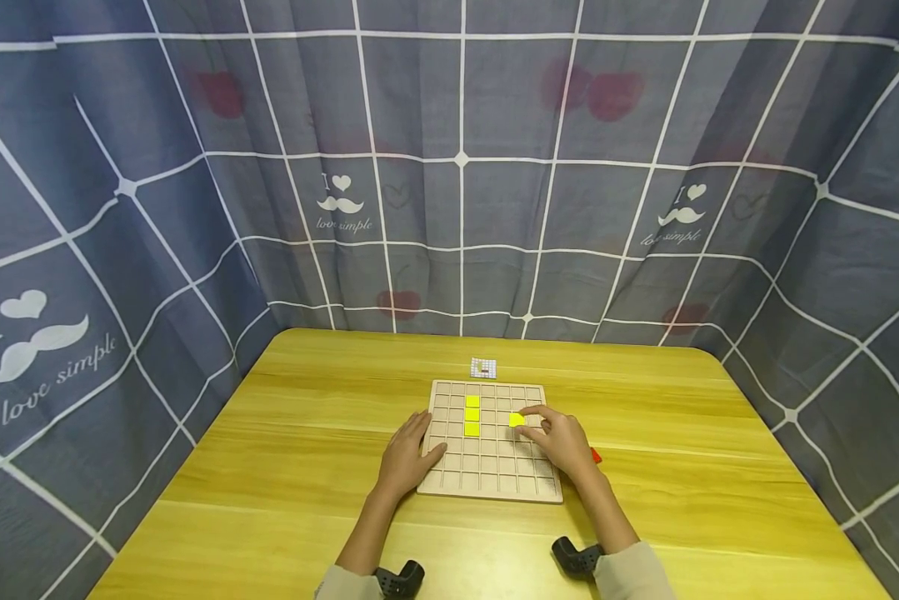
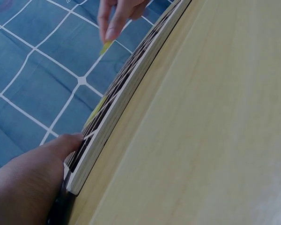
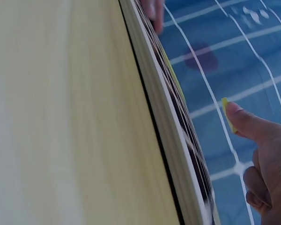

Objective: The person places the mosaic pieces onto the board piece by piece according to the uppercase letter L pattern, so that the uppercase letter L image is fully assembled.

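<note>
A wooden grid board point(image 1: 494, 483) lies on the table, with a column of three yellow square tiles point(image 1: 472, 415) in its upper left part. My right hand point(image 1: 564, 442) pinches another yellow tile point(image 1: 516, 419) between thumb and fingertips, over the board's right half. In the right wrist view that tile point(image 3: 228, 115) is held up above the board's surface. My left hand point(image 1: 406, 454) rests at the board's left edge, its thumb lying over the rim. From the left wrist, the left thumb point(image 2: 68, 143) shows on the board's edge.
Behind the board lies a small card point(image 1: 483, 368) printed with a grid pattern. A red piece point(image 1: 596, 455) sits right of the board, partly hidden by the right wrist. Grey-blue curtains point(image 1: 419, 208) with white lines hang behind the wooden table point(image 1: 307, 400).
</note>
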### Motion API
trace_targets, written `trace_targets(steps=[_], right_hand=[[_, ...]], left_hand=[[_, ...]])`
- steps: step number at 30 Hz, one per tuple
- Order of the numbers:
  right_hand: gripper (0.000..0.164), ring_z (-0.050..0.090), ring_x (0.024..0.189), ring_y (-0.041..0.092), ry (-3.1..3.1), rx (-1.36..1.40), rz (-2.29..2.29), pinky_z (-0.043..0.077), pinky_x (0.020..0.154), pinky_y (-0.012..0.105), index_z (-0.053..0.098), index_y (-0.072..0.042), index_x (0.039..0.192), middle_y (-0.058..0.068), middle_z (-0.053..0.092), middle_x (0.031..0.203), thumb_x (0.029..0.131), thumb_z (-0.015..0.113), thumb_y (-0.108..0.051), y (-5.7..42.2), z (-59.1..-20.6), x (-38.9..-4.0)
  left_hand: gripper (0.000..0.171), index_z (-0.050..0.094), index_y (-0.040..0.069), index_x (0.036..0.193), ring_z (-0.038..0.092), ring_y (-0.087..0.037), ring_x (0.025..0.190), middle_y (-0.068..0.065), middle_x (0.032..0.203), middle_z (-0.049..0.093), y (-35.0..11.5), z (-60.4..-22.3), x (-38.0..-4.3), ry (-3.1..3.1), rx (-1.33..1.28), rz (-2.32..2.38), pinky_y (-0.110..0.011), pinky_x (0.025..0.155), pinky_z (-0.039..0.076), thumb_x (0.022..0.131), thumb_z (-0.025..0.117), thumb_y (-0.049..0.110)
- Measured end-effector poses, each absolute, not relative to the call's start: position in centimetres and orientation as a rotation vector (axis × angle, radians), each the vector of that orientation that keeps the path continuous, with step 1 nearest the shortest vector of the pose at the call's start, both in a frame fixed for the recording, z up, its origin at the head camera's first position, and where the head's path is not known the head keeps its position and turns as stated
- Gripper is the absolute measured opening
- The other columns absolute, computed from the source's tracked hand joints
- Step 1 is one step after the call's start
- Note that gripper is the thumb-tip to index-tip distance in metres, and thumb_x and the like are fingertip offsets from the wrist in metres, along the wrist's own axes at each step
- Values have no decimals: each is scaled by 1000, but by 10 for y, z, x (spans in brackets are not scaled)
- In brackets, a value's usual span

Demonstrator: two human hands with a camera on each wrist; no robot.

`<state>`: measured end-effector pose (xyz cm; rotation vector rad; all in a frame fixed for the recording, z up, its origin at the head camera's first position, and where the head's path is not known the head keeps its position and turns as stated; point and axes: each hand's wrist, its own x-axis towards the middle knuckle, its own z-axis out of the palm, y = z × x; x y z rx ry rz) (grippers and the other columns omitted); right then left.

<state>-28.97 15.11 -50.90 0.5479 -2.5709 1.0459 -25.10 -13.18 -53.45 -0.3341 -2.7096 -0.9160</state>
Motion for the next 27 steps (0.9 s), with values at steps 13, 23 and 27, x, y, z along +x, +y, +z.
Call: trace_targets(steps=[13, 23, 27], right_hand=[[31, 12, 41, 0, -2600, 706, 974, 16, 36, 17, 70, -19, 99, -18, 22, 42, 76, 73, -39, 91, -522, -278], [28, 16, 40, -2, -2590, 714, 855, 20, 36, 17, 71, -19, 93, -16, 30, 43, 74, 75, -40, 83, -528, -276], [29, 16, 40, -3, -2601, 708, 825, 20, 37, 17, 71, -21, 93, -16, 32, 44, 74, 74, -42, 84, -528, -276]], left_hand=[[65, 43, -1, 136, 31, -33, 132, -16, 141, 39, -131, -533, -251, -2722, -324, -920, -50, 107, 26, 88, 60, 39], [65, 43, -1, 136, 32, -33, 131, -15, 141, 40, -132, -533, -251, -2732, -325, -906, -49, 107, 25, 88, 60, 39], [65, 43, 0, 136, 31, -32, 132, -15, 141, 39, -132, -533, -251, -2733, -325, -909, -49, 107, 25, 88, 60, 40]])
